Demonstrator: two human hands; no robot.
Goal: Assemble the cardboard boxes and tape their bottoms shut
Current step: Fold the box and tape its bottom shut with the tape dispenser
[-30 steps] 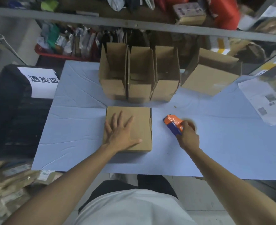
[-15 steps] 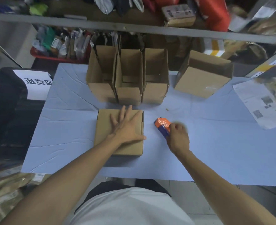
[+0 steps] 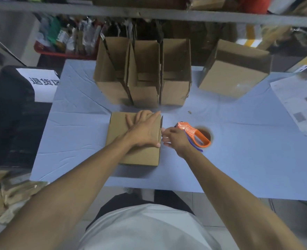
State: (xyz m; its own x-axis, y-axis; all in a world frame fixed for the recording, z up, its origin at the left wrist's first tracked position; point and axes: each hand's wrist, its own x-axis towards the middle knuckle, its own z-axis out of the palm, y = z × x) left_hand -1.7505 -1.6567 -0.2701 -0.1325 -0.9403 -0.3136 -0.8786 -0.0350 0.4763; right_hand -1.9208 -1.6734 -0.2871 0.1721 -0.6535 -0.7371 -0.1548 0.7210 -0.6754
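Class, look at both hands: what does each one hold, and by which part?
The left hand holds nothing; it presses flat on the box. The right hand seems to pinch the tape's end beside the dispenser.

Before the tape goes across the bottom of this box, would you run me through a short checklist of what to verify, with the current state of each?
1. Box lies flat on the blue table: ok.
2. Left hand presses flat on the box top to keep the flaps down: ok.
3. Right hand is at the box's right edge, by the orange tape dispenser: ok.
4. Tape end stuck to the box: cannot tell, the end is not visible.
5. Flap seam closed: cannot tell, the hand covers it.
6. Path across the box is free: not ok, the left hand lies on it.
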